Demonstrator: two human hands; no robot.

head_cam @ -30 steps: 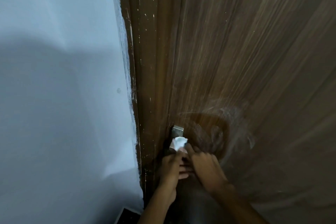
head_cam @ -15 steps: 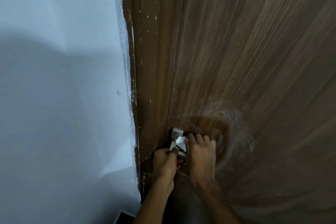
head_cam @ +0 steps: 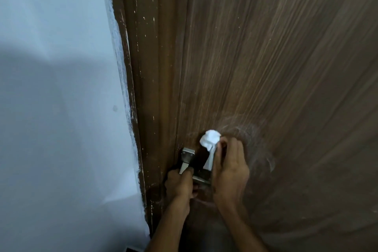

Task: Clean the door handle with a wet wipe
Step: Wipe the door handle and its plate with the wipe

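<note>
A silver metal door handle (head_cam: 201, 174) with a square backplate (head_cam: 187, 154) sits low on the brown wooden door (head_cam: 266, 67). My left hand (head_cam: 179, 183) is closed around the handle's left end near the door edge. My right hand (head_cam: 230, 166) lies over the lever's right part and holds a crumpled white wet wipe (head_cam: 210, 139), which sticks up above the fingers against the door. Most of the lever is hidden under both hands.
The dark brown door frame (head_cam: 143, 80) with chipped paint runs down the left of the door. A pale blue-white wall (head_cam: 57, 108) fills the left side. Whitish smear marks (head_cam: 255, 139) curve on the door around the handle.
My right hand has slid right along the lever, and the wipe has gone up and right, clear of the backplate. My left hand stays on the handle's left end.
</note>
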